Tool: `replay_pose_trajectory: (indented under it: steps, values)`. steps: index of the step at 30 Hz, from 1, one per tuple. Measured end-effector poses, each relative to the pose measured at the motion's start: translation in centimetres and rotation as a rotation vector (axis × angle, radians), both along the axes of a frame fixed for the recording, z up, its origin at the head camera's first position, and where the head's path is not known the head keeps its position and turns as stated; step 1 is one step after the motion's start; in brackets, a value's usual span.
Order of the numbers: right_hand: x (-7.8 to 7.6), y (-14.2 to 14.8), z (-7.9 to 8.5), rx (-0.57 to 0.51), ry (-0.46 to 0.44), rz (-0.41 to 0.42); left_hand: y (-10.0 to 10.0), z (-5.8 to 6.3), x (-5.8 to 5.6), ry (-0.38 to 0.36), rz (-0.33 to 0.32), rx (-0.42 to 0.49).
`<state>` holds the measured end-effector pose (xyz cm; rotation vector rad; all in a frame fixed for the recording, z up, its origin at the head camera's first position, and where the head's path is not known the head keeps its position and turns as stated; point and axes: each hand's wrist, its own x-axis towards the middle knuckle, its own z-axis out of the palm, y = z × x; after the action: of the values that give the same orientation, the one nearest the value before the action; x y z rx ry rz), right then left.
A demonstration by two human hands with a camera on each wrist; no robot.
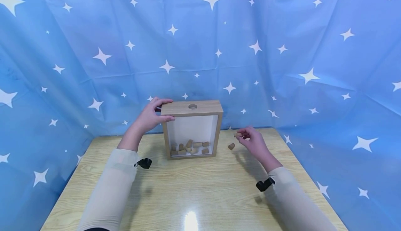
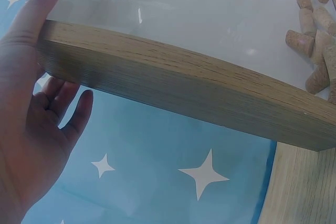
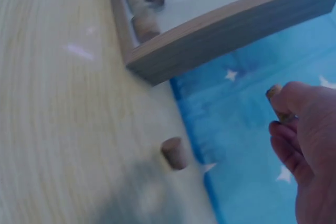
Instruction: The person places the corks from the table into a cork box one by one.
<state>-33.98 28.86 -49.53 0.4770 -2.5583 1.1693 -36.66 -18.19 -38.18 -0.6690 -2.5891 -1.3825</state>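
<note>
A wooden shadow box (image 1: 191, 108) with a clear front and a round hole in its top stands upright at the back of the table. Several corks (image 1: 189, 143) lie in a heap along its bottom. My left hand (image 1: 151, 116) grips the top left corner, thumb in front and fingers over the top and behind. To the right of the box, my right hand (image 1: 253, 141) pinches a cork (image 3: 278, 103) between thumb and fingers, raised above the table. Another cork (image 1: 231, 146) lies on the table just below that hand, apart from the box.
The light wood table (image 1: 188, 185) reaches back to a blue curtain (image 1: 200, 50) with white stars, which hangs close behind the box and along both sides. Black straps (image 1: 265, 184) with small devices sit on both wrists.
</note>
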Motion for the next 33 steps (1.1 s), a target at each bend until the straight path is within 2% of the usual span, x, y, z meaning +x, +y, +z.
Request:
replay_pose_trajectory:
  steps: [12, 22, 33]
  values:
    - [0.0, -0.6, 3.3, -0.017, 0.021, 0.003, 0.0, -0.1, 0.0, -0.004, 0.002, 0.006]
    - [0.1, -1.3, 5.6, -0.036, 0.077, 0.032, 0.0, 0.0, -0.1, 0.002, 0.003, 0.001]
    - [0.1, -2.1, 8.4, -0.143, 0.158, 0.088, 0.0, 0.0, -0.1, 0.004, 0.003, 0.000]
